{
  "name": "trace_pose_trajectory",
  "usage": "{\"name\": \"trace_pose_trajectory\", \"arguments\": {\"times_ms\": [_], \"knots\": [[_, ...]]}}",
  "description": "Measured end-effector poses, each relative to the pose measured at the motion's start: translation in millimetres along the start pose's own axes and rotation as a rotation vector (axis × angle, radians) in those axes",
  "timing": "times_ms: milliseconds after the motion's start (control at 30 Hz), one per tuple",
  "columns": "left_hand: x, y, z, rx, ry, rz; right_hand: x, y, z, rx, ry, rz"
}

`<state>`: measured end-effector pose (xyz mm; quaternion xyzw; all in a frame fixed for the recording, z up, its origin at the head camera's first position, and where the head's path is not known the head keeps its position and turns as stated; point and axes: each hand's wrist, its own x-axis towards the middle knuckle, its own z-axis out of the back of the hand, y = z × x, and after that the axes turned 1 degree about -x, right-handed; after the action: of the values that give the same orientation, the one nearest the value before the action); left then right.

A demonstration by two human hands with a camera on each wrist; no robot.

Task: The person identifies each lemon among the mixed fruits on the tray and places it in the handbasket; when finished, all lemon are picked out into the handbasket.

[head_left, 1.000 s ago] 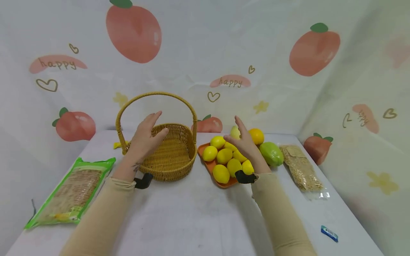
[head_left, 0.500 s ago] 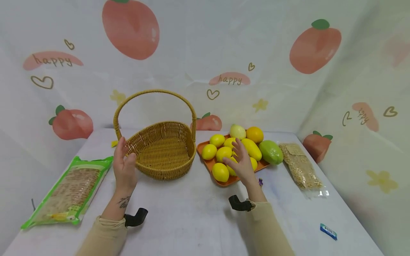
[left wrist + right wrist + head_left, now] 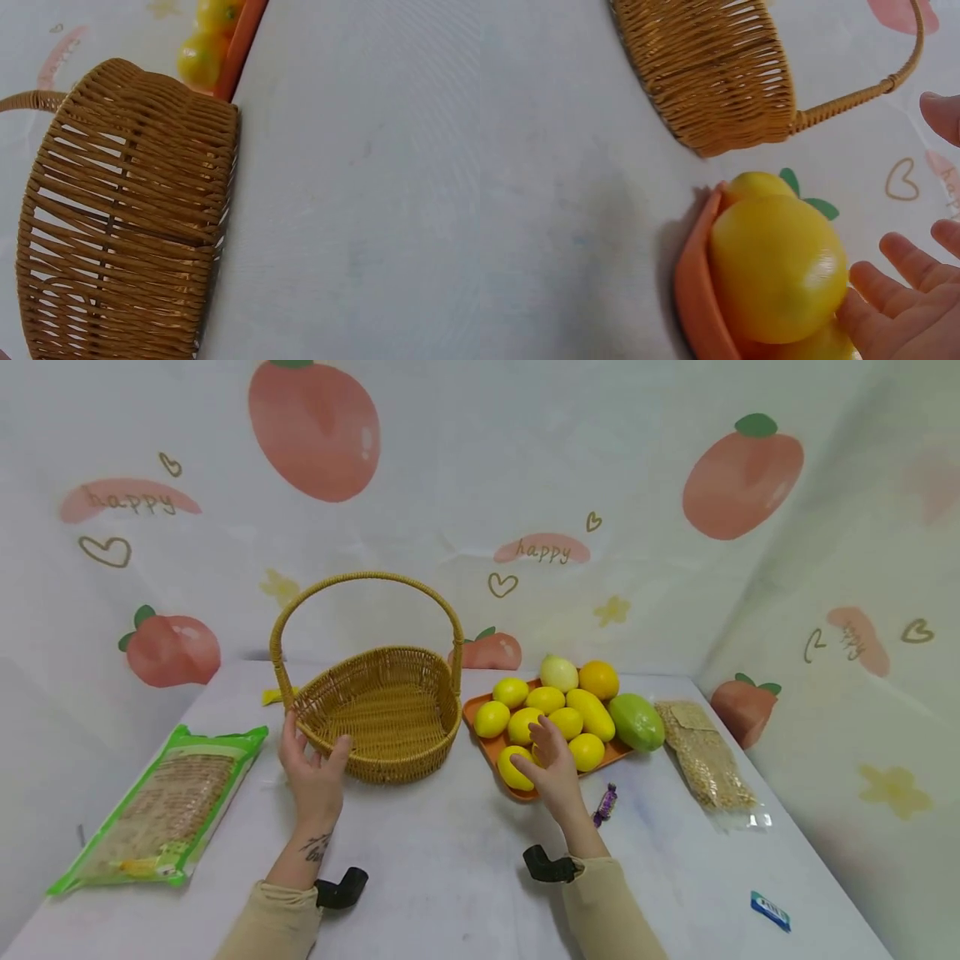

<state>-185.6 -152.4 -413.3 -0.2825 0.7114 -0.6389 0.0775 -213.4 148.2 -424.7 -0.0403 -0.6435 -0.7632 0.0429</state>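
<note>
Left hand (image 3: 313, 777) near wicker basket (image 3: 397, 767), "happy" lettering (image 3: 543, 552) on backdrop (image 3: 450, 460).

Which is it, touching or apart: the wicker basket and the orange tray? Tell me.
Apart: the right wrist view shows a strip of white table between the wicker basket and the orange tray.
</note>
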Motion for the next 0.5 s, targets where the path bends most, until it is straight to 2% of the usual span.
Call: {"name": "trace_pose_trajectory", "arguments": {"times_ms": [100, 267, 400, 500], "knots": [[-0.3, 2.3, -3.9, 0.008, -0.002, 0.029, -1.7, -3.4, -1.2, 0.002, -0.014, -0.008], [1.0, 4.9, -5.4, 0.058, 0.022, 0.123, -1.7, -8.1, -5.0, -0.007, -0.042, -0.026], [2.4, 7.5, -1.6, 0.102, 0.054, 0.193, -0.9, -12.0, -11.0, -0.067, -0.061, -0.056], [2.9, 9.6, 1.3, 0.126, 0.075, 0.223, -1.7, -13.6, -16.4, -0.138, -0.086, -0.073]]}}
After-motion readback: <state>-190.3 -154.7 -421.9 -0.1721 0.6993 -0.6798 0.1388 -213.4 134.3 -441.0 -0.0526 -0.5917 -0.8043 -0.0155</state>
